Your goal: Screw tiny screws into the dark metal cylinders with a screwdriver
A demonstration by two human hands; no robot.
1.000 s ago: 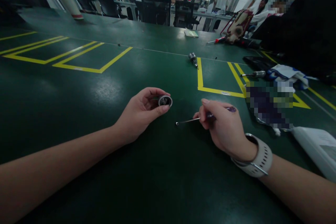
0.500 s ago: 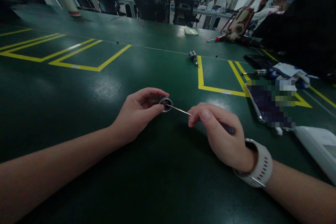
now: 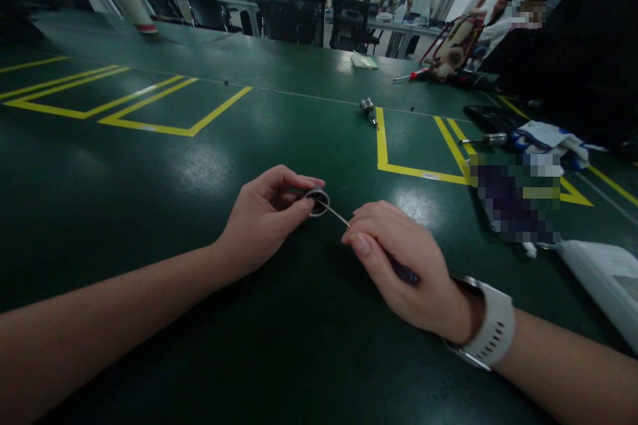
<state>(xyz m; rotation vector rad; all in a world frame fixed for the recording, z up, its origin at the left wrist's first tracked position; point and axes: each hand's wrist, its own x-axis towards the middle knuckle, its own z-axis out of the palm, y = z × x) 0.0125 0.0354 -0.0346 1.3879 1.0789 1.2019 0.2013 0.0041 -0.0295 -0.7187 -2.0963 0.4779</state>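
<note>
My left hand [image 3: 266,216] pinches a small round metal part [image 3: 325,196] between thumb and fingers, its hollow open end facing right. Closed around the dark handle of a screwdriver [image 3: 403,271] is my right hand [image 3: 403,259], with a pale watch strap on its wrist. The screwdriver's thin shaft points up and left, its tip inside the hollow of the metal part, where the exact contact is hidden. Both hands are low over the green tabletop [image 3: 279,345].
Beyond my hands lies a metal fitting [image 3: 367,111] beside yellow tape [image 3: 381,139]. At right are another metal tool [image 3: 486,139], a cloth [image 3: 553,139], a blurred-out phone-like object [image 3: 508,206] and a white box [image 3: 603,279]. A red-handled screwdriver [image 3: 413,74] lies farther back. People sit behind.
My right hand has shifted slightly left and turned, and the screwdriver's handle has swung down and left. The shaft is now steeper. My left hand keeps its hold on the metal part.
</note>
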